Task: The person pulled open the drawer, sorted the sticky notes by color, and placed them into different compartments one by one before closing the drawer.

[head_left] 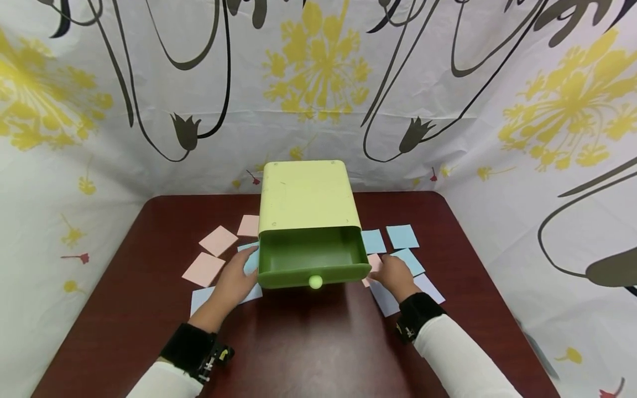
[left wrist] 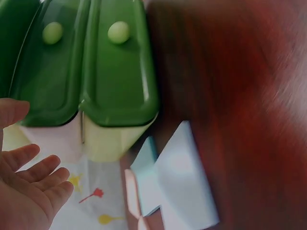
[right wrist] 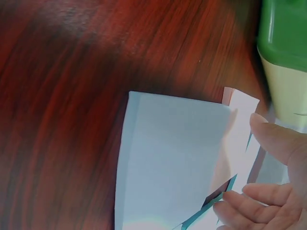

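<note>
Dark table (head_left: 308, 331): my left hand (head_left: 238, 279) spread, right hand (head_left: 393, 275) pinching a pink note (right wrist: 237, 143) at three o'clock of the drawer (head_left: 311, 260); stacked blue note (right wrist: 172, 158) may drag along.

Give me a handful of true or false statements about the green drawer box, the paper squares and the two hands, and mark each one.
1. The drawer of the box is pulled out. True.
2. The drawer holds a stack of paper squares. False: its inside looks bare green.
3. The left hand lies beside the drawer's left side, over a blue square. True.
4. The right hand grips the drawer knob. False: it is to the right of the drawer, on the squares there, at a pink square.
5. Three pink squares lie to the left of the box, among them one well away from the hand. True.
6. The table is white. False: it is dark reddish brown.
</note>
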Demonstrator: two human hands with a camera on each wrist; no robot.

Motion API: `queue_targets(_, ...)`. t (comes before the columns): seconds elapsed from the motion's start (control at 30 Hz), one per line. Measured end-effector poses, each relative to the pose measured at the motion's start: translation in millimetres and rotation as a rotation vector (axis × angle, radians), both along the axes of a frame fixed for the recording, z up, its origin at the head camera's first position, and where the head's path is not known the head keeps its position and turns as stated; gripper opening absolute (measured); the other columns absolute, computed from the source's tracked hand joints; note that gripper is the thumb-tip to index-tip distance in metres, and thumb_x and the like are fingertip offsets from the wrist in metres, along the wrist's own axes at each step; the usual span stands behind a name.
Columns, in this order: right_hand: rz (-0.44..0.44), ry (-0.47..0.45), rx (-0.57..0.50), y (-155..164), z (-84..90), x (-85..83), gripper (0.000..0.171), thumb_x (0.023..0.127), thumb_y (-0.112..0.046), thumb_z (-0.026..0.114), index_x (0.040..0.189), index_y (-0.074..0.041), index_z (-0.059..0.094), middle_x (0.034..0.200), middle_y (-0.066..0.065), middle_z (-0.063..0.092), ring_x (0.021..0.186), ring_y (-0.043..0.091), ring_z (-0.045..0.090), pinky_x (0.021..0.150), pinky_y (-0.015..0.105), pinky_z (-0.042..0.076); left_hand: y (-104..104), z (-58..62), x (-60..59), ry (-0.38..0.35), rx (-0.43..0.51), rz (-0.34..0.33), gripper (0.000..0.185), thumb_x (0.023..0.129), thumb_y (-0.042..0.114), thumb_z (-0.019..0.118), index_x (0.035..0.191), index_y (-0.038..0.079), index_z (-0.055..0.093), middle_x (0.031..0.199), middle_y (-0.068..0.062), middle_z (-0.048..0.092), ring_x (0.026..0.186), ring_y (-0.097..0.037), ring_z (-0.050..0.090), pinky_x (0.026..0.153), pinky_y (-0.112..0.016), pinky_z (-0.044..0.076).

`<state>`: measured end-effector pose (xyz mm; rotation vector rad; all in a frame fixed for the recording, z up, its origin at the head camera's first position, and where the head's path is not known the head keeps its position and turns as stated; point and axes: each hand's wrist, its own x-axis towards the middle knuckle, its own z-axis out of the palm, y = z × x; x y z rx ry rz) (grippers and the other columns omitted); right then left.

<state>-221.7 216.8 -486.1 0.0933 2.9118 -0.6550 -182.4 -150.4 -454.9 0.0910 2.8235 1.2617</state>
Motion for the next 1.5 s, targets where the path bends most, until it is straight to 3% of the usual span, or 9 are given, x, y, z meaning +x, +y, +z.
queue_targets(0.23,-0.041,-0.076,0.052,-5.8,-3.0,-12.2,0.043,0.076,-0.023,0.08,0.103,0.007,0.066,0.092,0.018,0.068,0.077,0.029,0.063,0.064,0.042,0.053,8.7,-16.3,8.4,0.001,0.007,-0.001,0.058,0.095,0.025,0.06,0.145,0.002,0.04,0.148,-0.021,0.038,0.138,-0.041,0.032,0.11,-0.058,0.028)
queue_targets(0.43,-0.047,-0.122,0.094,-6.7,-4.7,-18.6,0.035,0.075,-0.023,0.08,0.094,0.005,0.07,0.088,0.017,0.066,0.073,0.028,0.06,0.057,0.037,0.051,9.6,-21.1,14.7,-0.013,-0.001,0.001,0.065,0.094,0.042,0.059,0.144,0.005,0.041,0.146,-0.018,0.042,0.137,-0.038,0.035,0.11,-0.057,0.029)
queue_targets(0.63,-0.034,-0.13,0.121,-8.8,-4.4,-20.5,0.035,0.074,-0.025,0.081,0.089,0.004,0.07,0.085,0.018,0.066,0.074,0.03,0.06,0.062,0.04,0.052,6.5,-20.3,23.2,-0.006,-0.034,-0.004,0.065,0.094,0.045,0.058,0.143,0.005,0.042,0.145,-0.018,0.043,0.136,-0.039,0.037,0.109,-0.059,0.029)
queue_targets(0.83,-0.042,-0.121,0.117,-9.8,-2.0,-21.2,0.034,0.073,-0.023,0.082,0.087,0.005,0.07,0.083,0.017,0.068,0.075,0.032,0.062,0.068,0.043,0.054,3.9,-19.7,32.0,0.014,-0.031,-0.015,0.059,0.094,0.034,0.06,0.142,0.004,0.044,0.143,-0.019,0.045,0.134,-0.039,0.039,0.107,-0.06,0.032)
queue_targets(0.97,-0.047,-0.137,0.138,-9.5,-1.4,-21.8,0.039,0.072,-0.026,0.082,0.092,0.006,0.071,0.088,0.018,0.068,0.086,0.037,0.062,0.078,0.046,0.053,4.7,-17.8,36.8,0.029,0.012,-0.025,0.055,0.092,0.026,0.064,0.14,0.004,0.047,0.142,-0.018,0.047,0.134,-0.038,0.04,0.106,-0.059,0.034)
queue_targets(1.13,-0.072,-0.17,0.132,-8.9,-3.0,-21.5,0.047,0.072,-0.029,0.083,0.1,0.007,0.07,0.094,0.019,0.068,0.091,0.038,0.061,0.082,0.047,0.052,9.1,-12.8,40.7,-0.008,0.115,-0.039,0.053,0.089,0.022,0.068,0.137,0.006,0.051,0.141,-0.016,0.05,0.132,-0.038,0.043,0.105,-0.056,0.038)
queue_targets(1.3,-0.088,-0.157,0.088,-8.9,-4.0,-19.8,0.046,0.072,-0.026,0.083,0.1,0.008,0.069,0.09,0.018,0.068,0.083,0.034,0.063,0.071,0.043,0.054,13.0,-9.1,42.8,-0.032,0.201,-0.047,0.052,0.089,0.019,0.069,0.136,0.005,0.052,0.138,-0.015,0.053,0.129,-0.038,0.047,0.105,-0.053,0.039)
queue_targets(1.43,-0.12,-0.104,-0.005,-6.1,-4.9,-19.1,0.037,0.072,-0.019,0.082,0.091,0.009,0.067,0.083,0.018,0.066,0.072,0.03,0.061,0.06,0.039,0.052,14.6,-8.0,45.0,-0.036,0.212,-0.046,0.052,0.09,0.019,0.069,0.137,0.006,0.051,0.137,-0.015,0.054,0.129,-0.038,0.047,0.105,-0.053,0.039)
queue_targets(1.5,-0.128,-0.074,-0.054,-2.4,-5.0,-19.8,0.026,0.073,-0.013,0.078,0.08,0.007,0.064,0.074,0.015,0.06,0.063,0.025,0.053,0.055,0.035,0.046,14.7,-7.8,46.2,-0.035,0.215,-0.048,0.052,0.09,0.019,0.069,0.137,0.006,0.051,0.137,-0.015,0.054,0.129,-0.038,0.047,0.104,-0.053,0.04)
